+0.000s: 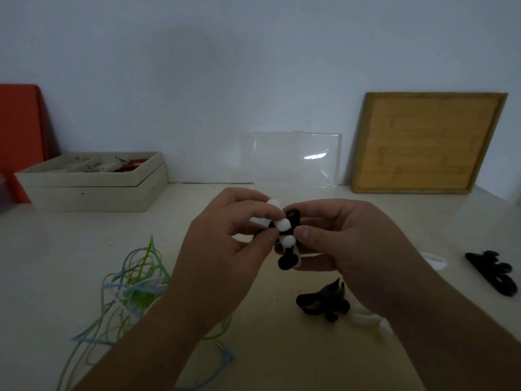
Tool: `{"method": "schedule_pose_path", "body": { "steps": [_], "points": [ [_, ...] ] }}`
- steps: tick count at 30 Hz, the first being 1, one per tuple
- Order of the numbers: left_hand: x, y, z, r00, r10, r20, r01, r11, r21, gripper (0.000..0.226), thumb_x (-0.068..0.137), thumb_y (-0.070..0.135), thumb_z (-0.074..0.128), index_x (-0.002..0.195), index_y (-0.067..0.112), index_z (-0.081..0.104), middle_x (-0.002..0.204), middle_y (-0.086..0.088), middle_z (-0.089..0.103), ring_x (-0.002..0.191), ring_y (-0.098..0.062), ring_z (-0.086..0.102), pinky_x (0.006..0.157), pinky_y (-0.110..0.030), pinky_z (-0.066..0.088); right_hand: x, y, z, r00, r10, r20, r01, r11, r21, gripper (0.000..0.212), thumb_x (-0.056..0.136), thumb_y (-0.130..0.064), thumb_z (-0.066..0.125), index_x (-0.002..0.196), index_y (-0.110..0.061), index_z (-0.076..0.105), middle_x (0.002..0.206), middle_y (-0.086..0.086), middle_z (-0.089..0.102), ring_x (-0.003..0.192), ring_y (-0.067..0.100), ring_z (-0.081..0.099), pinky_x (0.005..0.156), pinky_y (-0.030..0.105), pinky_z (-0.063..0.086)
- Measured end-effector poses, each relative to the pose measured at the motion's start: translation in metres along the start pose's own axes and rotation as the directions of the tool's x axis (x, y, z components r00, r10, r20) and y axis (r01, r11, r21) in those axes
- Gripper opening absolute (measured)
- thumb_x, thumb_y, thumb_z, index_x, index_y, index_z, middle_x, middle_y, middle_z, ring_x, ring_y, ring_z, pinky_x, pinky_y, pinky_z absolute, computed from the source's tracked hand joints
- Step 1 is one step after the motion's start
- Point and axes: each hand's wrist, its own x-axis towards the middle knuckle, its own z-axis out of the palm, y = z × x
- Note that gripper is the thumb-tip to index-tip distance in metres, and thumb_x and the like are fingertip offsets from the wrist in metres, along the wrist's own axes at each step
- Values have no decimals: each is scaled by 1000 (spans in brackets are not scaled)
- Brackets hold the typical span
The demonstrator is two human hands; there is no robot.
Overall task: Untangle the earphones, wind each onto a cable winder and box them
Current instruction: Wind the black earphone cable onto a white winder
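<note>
Partly behind fingers (pixel 259 242), black winder (pixel 286 262).

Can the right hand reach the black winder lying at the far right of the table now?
Probably yes, once freed: nothing stands between the right hand and the far-right winder, but its fingers pinch the held winder, wound with a white earphone.

Tangled cables (pixel 132 283) crowded 8 o'clock, a black winder (pixel 324 301) 5 o'clock, another winder (pixel 492 275) 3 o'clock; bench (pixel 169 221) lay open toward 10 o'clock.
</note>
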Motion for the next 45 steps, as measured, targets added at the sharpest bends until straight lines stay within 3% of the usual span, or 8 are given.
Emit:
{"method": "schedule_pose_path", "body": {
  "steps": [2,6,17,27,31,36,41,45],
  "points": [
    [1,-3,0,1000,-21,-20,20,999,-39,13,79,28,72,92,27,75,104,8,69,87,-8,71,65,-26,60,0,0,1,1000,-1,-4,1,1000,-4,26,91,0,60,113,-9,70,92,8,77,82,24,75,71,36,62],
    [2,-4,-2,997,-81,-6,80,991,-108,12,78,18,79,89,24,77,96,6,74,82,-9,73,69,-21,59,-1,0,2,1000,-5,-12,4,999,-32,27,90,1,61,112,-11,71,92,6,77,82,21,75,70,34,62],
    [2,-4,-3,929,-354,107,370,875,-311,18,77,-1,77,85,15,78,83,-8,78,82,-26,75,83,-47,58,-3,-2,2,1000,6,2,-6,997,-78,28,89,-2,64,113,-14,71,93,5,77,79,19,75,66,28,60],
    [0,-1,1,907,-412,86,414,837,-357,16,80,2,74,83,17,78,81,-9,77,81,-28,75,80,-46,60,-1,0,4,1000,11,-20,-12,997,-78,26,88,-3,65,111,-15,72,96,7,77,81,20,75,70,35,62],
    [-1,-1,4,885,-464,30,444,822,-357,9,85,11,69,80,10,76,75,-7,76,73,-20,74,68,-31,61,-2,3,10,1000,19,-18,-21,995,-97,30,85,0,69,111,-13,72,97,5,76,82,20,75,72,36,62],
    [1,0,0,908,-419,24,399,843,-361,21,72,30,70,83,13,76,78,-6,77,73,-20,75,68,-30,62,-2,5,14,999,9,-35,-10,999,-30,25,89,-5,66,111,-13,72,97,7,77,82,21,75,73,35,62],
    [-1,0,0,953,-304,2,293,917,-272,20,81,-2,73,87,17,71,88,-2,77,75,-24,76,70,-47,63,0,2,6,997,60,-44,-56,996,74,22,91,-6,63,111,-9,71,94,11,77,82,26,75,74,39,61],
    [-2,0,3,978,-198,-68,182,965,-187,18,78,3,78,88,18,76,85,5,78,76,-14,76,70,-35,63,1,2,9,995,73,-74,-64,991,116,19,92,-7,61,109,-6,69,96,15,75,83,29,75,75,43,61]
  ]
}}
